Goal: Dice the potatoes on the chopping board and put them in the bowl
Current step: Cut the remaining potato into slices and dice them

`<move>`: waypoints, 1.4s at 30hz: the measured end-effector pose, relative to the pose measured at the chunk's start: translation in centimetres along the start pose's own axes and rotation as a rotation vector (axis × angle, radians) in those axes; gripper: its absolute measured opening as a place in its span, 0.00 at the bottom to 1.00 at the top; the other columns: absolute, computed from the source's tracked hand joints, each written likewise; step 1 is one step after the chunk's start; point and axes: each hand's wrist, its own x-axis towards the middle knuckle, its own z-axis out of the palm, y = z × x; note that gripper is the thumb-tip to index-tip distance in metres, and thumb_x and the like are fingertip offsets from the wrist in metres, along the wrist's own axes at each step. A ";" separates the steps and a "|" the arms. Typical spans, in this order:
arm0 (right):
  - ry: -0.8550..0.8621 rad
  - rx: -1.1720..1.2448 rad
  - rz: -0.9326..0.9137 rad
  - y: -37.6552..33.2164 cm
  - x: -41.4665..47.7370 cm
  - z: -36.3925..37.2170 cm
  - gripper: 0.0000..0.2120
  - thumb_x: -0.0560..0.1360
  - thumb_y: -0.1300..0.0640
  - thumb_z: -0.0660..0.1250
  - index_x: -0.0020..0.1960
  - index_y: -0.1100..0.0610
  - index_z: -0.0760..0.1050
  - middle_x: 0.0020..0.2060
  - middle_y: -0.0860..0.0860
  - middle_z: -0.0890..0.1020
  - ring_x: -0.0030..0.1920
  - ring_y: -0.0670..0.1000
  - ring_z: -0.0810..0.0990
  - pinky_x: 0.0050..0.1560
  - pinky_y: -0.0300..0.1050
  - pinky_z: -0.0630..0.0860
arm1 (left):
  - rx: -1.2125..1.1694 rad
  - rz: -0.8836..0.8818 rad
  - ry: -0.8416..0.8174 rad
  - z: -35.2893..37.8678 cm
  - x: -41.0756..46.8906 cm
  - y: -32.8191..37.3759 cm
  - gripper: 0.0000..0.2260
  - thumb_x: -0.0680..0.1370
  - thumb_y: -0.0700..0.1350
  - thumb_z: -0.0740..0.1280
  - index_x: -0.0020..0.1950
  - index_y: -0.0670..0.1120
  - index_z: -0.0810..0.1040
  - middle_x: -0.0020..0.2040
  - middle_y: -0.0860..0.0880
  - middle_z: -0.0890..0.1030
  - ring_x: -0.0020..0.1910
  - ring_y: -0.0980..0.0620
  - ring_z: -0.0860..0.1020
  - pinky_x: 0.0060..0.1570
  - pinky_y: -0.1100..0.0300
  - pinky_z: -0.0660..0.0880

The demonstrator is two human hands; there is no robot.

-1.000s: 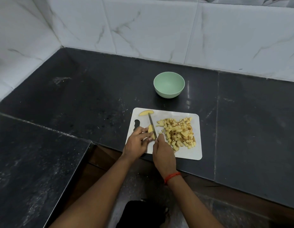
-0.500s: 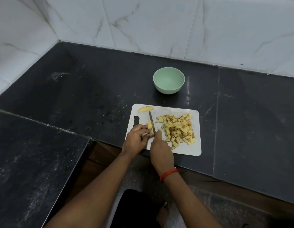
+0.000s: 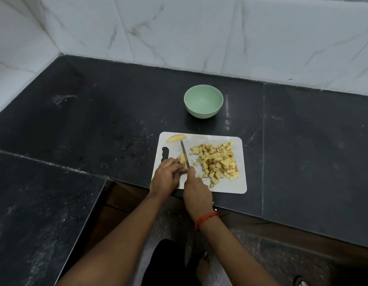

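As my left hand (image 3: 167, 175) is pinching 1 potato piece (image 3: 182, 159) on the chopping board (image 3: 238, 186), my right hand (image 3: 196, 189) is gripping the knife (image 3: 184, 153) against it; diced potato (image 3: 217, 162) is lying alongside, the bowl (image 3: 203, 104) sitting beyond.

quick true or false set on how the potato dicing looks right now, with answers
1. The green bowl already holds diced potato. False: it is empty.
2. The right hand grips the knife. True.
3. The diced potato pile lies on the right part of the chopping board. True.
4. The left hand rests idle on the counter. False: it holds a potato piece against the blade.
5. A potato wedge lies at the board's far left corner. True.
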 end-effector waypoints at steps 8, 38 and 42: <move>0.028 0.015 0.003 -0.3 -0.2 0.9 0.16 0.85 0.59 0.51 0.72 0.52 0.60 0.51 0.56 0.81 0.48 0.59 0.83 0.38 0.46 0.66 | 0.027 0.022 -0.038 -0.1 0.1 0.0 0.11 0.79 0.45 0.67 0.54 0.42 0.86 0.53 0.47 0.83 0.55 0.47 0.81 0.52 0.50 0.80; -0.016 -0.171 -0.020 5.6 -7.2 1.4 0.10 0.84 0.56 0.49 0.65 0.52 0.57 0.49 0.51 0.80 0.46 0.56 0.84 0.37 0.49 0.67 | 0.093 0.023 0.050 0.3 0.1 -0.1 0.06 0.78 0.39 0.72 0.53 0.42 0.86 0.50 0.48 0.85 0.47 0.48 0.79 0.47 0.53 0.78; 0.181 0.046 -0.058 4.7 -6.3 1.1 0.03 0.85 0.52 0.53 0.55 0.51 0.61 0.37 0.50 0.81 0.36 0.56 0.83 0.31 0.49 0.69 | 0.057 0.008 0.083 0.4 -0.1 -0.1 0.04 0.76 0.38 0.73 0.50 0.43 0.87 0.49 0.49 0.87 0.46 0.49 0.81 0.46 0.55 0.78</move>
